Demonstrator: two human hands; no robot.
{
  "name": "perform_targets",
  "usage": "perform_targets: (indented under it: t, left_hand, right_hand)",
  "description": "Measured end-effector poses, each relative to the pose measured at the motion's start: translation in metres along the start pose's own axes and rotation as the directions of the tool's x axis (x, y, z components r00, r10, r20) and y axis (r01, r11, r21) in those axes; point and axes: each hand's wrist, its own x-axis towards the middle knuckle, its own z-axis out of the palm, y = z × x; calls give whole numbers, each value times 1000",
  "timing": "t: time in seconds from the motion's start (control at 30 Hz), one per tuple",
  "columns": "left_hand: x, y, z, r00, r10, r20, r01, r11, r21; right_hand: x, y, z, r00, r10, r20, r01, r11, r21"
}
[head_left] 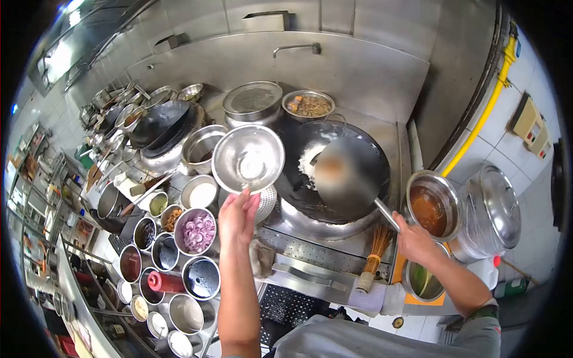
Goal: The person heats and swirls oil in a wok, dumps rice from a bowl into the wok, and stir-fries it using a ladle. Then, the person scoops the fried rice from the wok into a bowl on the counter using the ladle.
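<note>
My left hand (237, 215) grips the rim of a shiny steel bowl (248, 156), its inside tipped towards me, left of the black wok (376, 149). White food (306, 162), perhaps rice, shows at the wok's left side. My right hand (416, 241) is closed around the metal handle (387, 213) of a long-handled wok tool reaching into the wok. A grey-brown blur covers the tool's head and the middle of the wok, so its kind and what lies there are hidden. A perforated strainer (267, 204) sits partly behind the bowl.
Sliced purple onions (198, 234) and several seasoning pots stand at left, with a red squeeze bottle (165, 282). On the right are a pot of brown liquid (428, 209) and a lidded steel pot (500, 206). A bamboo brush (375, 256) lies at the stove's front edge.
</note>
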Motion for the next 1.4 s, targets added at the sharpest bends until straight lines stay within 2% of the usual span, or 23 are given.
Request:
perform_targets:
  t: [0.1,0.17,0.2,0.27,0.3,0.33,0.5,0.57,0.6,0.63,0.7,0.77,0.83,0.9,0.93,1.0,1.07,1.1,1.13,1.17,1.2,1.3,1.4]
  left_hand:
    - [-51,43,-59,993,68,-95,-72,997,-37]
    - [-90,75,-104,974,150,-170,-158,987,-35]
    - [-102,84,-137,968,182,-175,-193,980,-48]
    - [-151,115,-191,902,296,-315,-322,946,-34]
    - [-174,125,-232,884,297,-360,-344,936,-72]
    - [-198,127,-289,864,366,-347,-423,900,-104]
    - [-346,146,-460,498,406,-766,-529,842,103]
    - [-387,146,-545,319,393,-863,-570,806,156]
    - [-407,150,-576,224,379,-898,-586,788,187]
    - [-420,158,-605,149,359,-922,-625,757,194]
    - [-442,172,-690,96,287,-953,-651,742,158]
    - [-451,203,-741,62,240,-969,-751,651,113]
    - [-453,221,-765,53,410,-911,-889,434,144]
    - [-445,245,-717,129,475,-870,-921,384,73]
    - [-438,245,-685,253,657,-711,-929,369,11]
    - [-408,234,-545,365,833,-415,-811,504,298]
    - [-367,199,-423,510,769,-385,-567,637,522]
    - [-345,169,-411,668,736,-113,-560,597,574]
    - [-321,143,-378,693,697,185,-597,410,689]
    - [-304,114,-331,857,509,87,-416,581,699]
    - [-288,97,-258,915,341,214,-396,672,626]
    - [-211,35,-135,795,86,600,-575,419,703]
    - [-148,-28,-48,626,126,769,-773,227,592]
  right_hand:
    - [-7,-15,21,976,35,-215,-39,999,-11]
    - [-7,-26,28,946,103,-308,-40,978,204]
    - [-1,-31,29,970,157,-187,-35,846,531]
    - [2,-52,26,979,203,25,-75,238,968]
    - [-1,-68,23,974,195,113,-79,-174,982]
    - [5,-68,25,983,122,140,-92,-335,938]
    - [25,-38,60,980,-194,39,-121,-427,896]
    - [53,-36,63,990,128,67,8,-514,858]
    - [51,-53,55,978,188,94,-10,-405,914]
    - [68,-40,56,995,14,103,-87,-430,899]
    - [80,-46,53,992,127,-12,42,-234,971]
    - [100,-42,55,945,245,-215,185,140,973]
    - [132,-27,57,844,290,-452,258,520,814]
    - [170,-30,37,750,331,-573,281,625,728]
    - [178,-54,12,717,384,-581,302,580,757]
    - [167,-104,-48,585,535,-610,400,464,790]
    - [132,-140,-123,375,688,-621,555,370,745]
    - [112,-147,-144,293,715,-634,627,357,692]
    - [108,-148,-165,286,682,-673,753,275,598]
    - [112,-130,-167,298,622,-724,764,298,572]
    - [109,-133,-158,363,550,-752,800,231,555]
    - [173,-111,-105,525,516,-677,726,144,672]
    - [177,-92,-137,602,395,-694,738,57,673]
